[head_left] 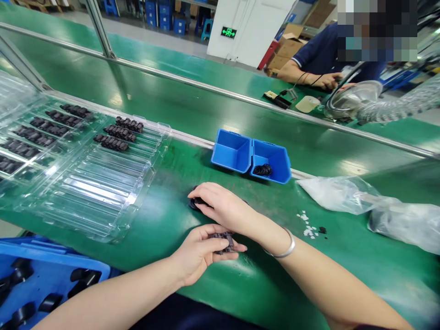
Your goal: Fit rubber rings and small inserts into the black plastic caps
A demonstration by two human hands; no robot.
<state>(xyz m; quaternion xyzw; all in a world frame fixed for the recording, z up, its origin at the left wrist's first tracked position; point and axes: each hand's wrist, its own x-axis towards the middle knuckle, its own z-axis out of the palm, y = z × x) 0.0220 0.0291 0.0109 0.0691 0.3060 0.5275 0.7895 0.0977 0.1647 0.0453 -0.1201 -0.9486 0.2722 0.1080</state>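
Note:
My left hand (197, 252) is closed round a small dark ridged part (225, 241), the thumb pressed on top of it and some fingertips stretched out past it. Just above, my right hand (220, 204) reaches across to the left, its fingers curled down over a black rounded piece (193, 203) on the green bench (165, 243). Much of that piece is hidden under the fingers, so its exact kind does not show. A silver bangle circles the right wrist.
Clear plastic trays (103, 183) hold rows of dark parts at left. Two blue bins (233, 149) stand behind my hands, the right one with black rings. White and black bits (309, 231) and plastic bags (343, 195) lie right. A blue crate (51, 259) sits lower left; a co-worker (316, 59) sits opposite.

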